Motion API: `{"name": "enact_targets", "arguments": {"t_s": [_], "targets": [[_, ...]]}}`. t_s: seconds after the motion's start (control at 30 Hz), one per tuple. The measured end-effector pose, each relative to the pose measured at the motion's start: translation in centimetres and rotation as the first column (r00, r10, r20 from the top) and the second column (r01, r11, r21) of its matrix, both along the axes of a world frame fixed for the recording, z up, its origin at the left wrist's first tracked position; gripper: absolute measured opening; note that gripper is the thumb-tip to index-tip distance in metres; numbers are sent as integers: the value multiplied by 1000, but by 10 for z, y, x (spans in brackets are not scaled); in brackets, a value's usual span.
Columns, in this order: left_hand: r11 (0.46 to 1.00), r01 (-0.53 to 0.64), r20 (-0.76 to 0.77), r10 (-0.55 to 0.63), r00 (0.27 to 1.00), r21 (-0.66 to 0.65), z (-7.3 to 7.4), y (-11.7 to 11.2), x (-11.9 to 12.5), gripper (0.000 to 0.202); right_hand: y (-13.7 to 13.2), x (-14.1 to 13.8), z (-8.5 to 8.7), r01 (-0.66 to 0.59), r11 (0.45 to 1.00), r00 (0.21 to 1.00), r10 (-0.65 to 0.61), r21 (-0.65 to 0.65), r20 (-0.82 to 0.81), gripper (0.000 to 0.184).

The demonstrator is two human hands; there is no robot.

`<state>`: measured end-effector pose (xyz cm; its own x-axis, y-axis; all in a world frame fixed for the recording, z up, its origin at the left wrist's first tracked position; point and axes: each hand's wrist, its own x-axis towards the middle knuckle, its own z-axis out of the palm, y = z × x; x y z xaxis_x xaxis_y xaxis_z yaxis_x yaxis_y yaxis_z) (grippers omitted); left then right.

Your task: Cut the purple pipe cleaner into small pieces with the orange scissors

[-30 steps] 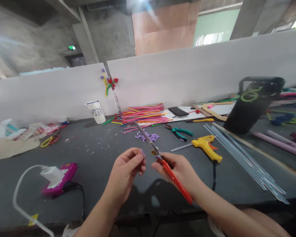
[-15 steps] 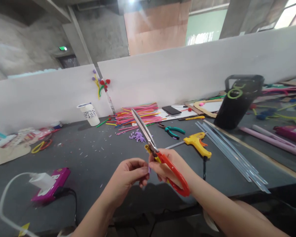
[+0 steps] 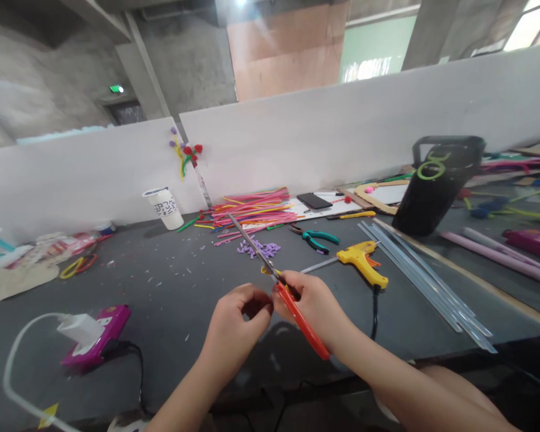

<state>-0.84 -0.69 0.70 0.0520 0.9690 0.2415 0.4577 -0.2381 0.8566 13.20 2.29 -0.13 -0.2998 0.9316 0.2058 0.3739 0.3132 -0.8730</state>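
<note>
Scissors turned edge-on, clasped in right hand, blades beyond grip; left hand beside, cannot tell if holding.

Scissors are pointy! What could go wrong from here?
The scissors in the right hand might slip and nick the left hand, which is close by. Their blades point toward the purple bits, so a poke could scatter them. The right hand might also bump the yellow glue gun nearby.

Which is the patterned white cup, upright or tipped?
Upright: the cup stands base-down on the table, its rim uppermost.
</note>
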Motion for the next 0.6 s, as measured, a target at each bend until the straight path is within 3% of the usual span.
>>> {"name": "enact_targets", "arguments": {"t_s": [0.1,0.27,0.4,0.6], "targets": [[993,-54,207,74,975,-102,3,2,-6,4,-1,2,3,-14,998,997,9,64,79,15],[986,-131,584,169,794,-108,6,7,-18,9,-7,6,3,-27,977,941,-47,211,335,34],[986,-155,658,156,736,-61,8,7,-22,7,-8,6,-5,-42,943,861,-133,329,491,39],[983,-180,633,118,765,34,9,3,-25,4,-7,5,-10,-78,911,798,-187,405,573,42]]}}
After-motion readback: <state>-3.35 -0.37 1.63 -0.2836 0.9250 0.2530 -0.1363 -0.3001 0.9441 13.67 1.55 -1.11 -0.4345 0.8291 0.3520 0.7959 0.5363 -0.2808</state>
